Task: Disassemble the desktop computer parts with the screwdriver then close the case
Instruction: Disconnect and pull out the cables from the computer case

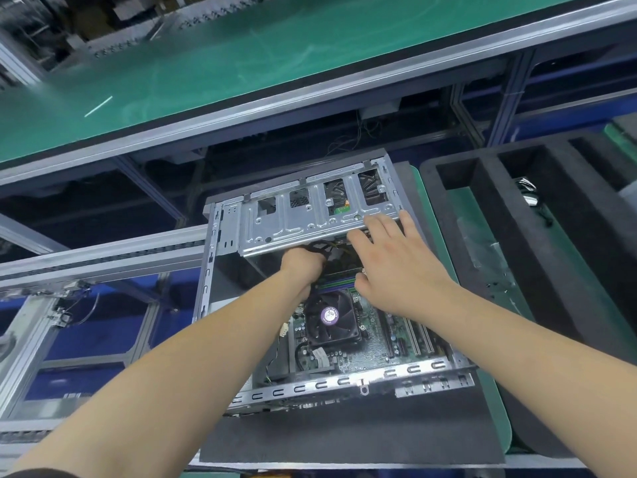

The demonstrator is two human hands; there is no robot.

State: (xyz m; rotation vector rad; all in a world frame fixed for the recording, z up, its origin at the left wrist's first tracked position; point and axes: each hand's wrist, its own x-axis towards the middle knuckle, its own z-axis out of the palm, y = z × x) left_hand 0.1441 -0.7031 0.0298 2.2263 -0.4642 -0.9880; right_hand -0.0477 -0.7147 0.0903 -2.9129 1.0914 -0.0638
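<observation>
The computer case (331,219) is bare silver-grey metal. Its motherboard (375,343) is green, carrying a black cooler fan (332,319) with a purple round centre label. The case rests on a dark grey foam pad (344,439) over a green mat (496,408). The foam tray (517,236) is black.

left hand (303,267) fingers tucked under the drive cage (310,215), can't tell what's gripped, RAM slots half covered by the right hand (396,263), top-left shelf clutter (86,19) just blur, bin contents (527,198) on the right too dark to make out
</observation>
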